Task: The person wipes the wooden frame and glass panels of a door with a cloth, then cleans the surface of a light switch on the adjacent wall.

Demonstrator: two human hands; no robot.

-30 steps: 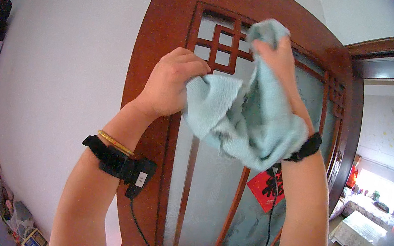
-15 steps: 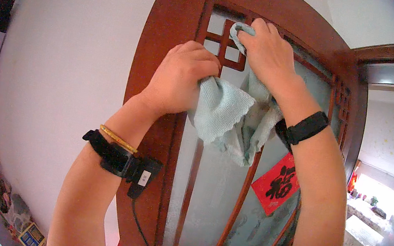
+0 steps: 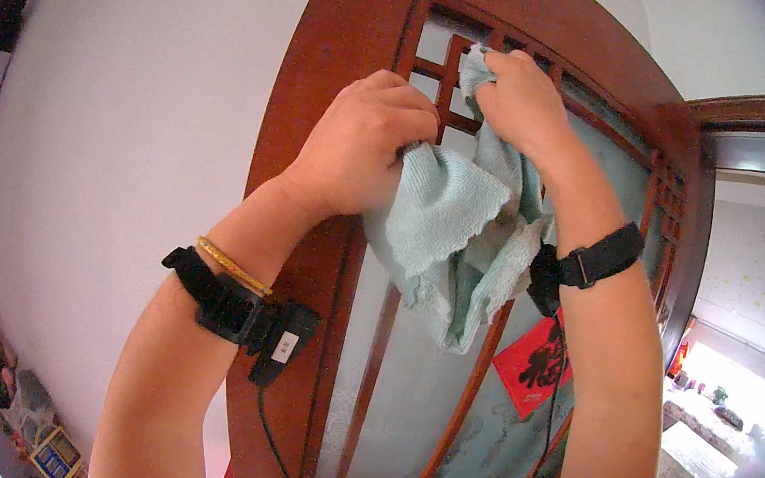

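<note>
one left hand point(image 3: 371, 145) and one right hand point(image 3: 524, 102) share one pale blue-green knitted cloth point(image 3: 451, 205) at the upper centre of the frame, before one reddish-brown wooden door point(image 3: 344, 58) with frosted panes. there are two black wrist straps point(image 3: 603, 258), one per forearm, one gold twisted bangle point(image 3: 234, 267) on the left wrist, and one red paper diamond point(image 3: 529, 365).

the left fingers are curled closed on the cloth's left edge; the right fingers pinch its bunched top corner. the cloth hangs in folds, its long axis running roughly top to bottom, the lowest tip pointing down toward the lower centre.

its scalloped edge faces right, near the right strap. below the tip, bare pane gives open room; the paper diamond sits just lower right. the plain white wall point(image 3: 130, 155) leaves wide space at left.
</note>
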